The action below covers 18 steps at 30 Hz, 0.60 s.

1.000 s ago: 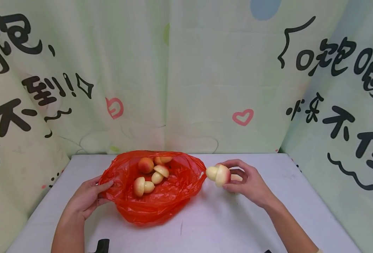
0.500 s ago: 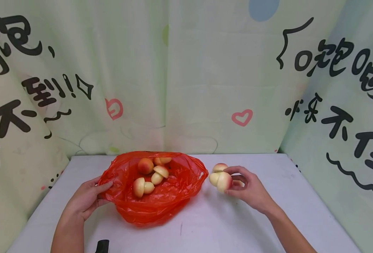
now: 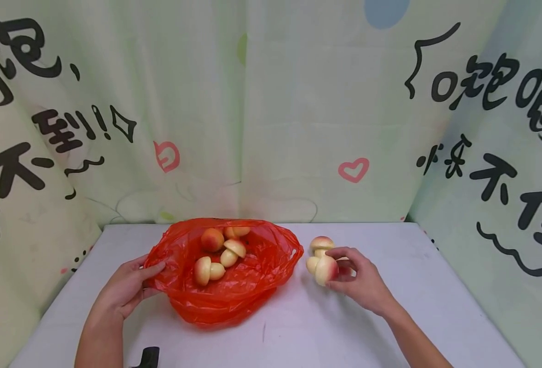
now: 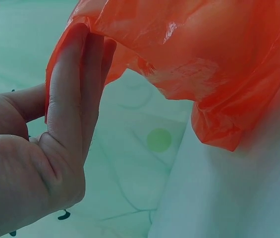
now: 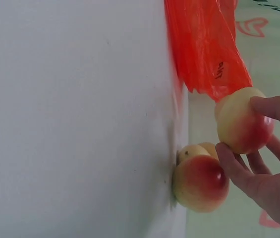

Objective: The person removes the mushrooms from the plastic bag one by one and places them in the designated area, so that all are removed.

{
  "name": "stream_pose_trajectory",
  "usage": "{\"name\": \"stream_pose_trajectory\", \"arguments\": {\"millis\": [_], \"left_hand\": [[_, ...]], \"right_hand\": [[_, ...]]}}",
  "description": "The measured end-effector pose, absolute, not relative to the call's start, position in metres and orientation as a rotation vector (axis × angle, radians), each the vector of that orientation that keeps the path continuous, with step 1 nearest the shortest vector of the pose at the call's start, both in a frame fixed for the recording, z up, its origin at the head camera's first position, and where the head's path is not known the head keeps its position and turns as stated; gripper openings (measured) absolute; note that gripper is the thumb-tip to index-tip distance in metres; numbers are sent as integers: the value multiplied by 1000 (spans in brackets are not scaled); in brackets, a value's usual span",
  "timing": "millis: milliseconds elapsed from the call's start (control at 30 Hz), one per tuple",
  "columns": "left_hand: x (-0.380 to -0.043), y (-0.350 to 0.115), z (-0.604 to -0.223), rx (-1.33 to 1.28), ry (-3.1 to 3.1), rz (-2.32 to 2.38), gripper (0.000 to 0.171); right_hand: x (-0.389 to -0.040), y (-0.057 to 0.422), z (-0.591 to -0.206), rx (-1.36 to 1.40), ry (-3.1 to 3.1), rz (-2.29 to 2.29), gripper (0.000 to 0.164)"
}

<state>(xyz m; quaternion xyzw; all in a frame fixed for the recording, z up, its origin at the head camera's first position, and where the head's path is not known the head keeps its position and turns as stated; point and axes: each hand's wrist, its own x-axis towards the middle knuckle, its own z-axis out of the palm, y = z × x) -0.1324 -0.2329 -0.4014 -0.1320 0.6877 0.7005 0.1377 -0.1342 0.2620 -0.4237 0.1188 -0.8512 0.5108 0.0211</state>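
Patterned pale-green curtains (image 3: 289,102) with bold black lettering stand around a white table (image 3: 275,347); on the head view's clock, a pink heart outline (image 3: 369,168) shows near three and a blue circle (image 3: 387,13) near one. At seven lies a crumpled red plastic bag (image 3: 261,286), its mouth spread wide. Its near edge of nine o'clock is pinched by the left hand (image 3: 125,289), thumb laid over the rim and fingers behind the film.

Around the bag's own dial are mushroom-shaped pieces: a cream mushroom with a blushed cap (image 3: 204,271) at eight, a smaller mushroom (image 3: 232,253) in the middle, a round red-orange piece (image 3: 212,240) near eleven, and another piece (image 3: 236,232) at twelve, partly hidden by the rim.

Toward five, the right hand (image 3: 360,280) clamps thumb and fingertips on a red-blushed mushroom (image 3: 327,271), off the table and just beside the bag, its stem aimed toward ten. Behind it, from that mushroom's twelve, an upright mushroom (image 3: 321,243) shows cap and stem. By the right wrist view I cannot tell whether one or two rest there. At seven, a black object (image 3: 148,357) is cut off by the bottom border.
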Motion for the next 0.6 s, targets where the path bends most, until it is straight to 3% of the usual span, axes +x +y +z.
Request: {"name": "stream_pose_trajectory", "arguments": {"millis": [600], "left_hand": [[-131,-231,-399,-362,2002,2021,68]], "right_hand": [[-130,246,-437,267,-2655,1325,56]]}}
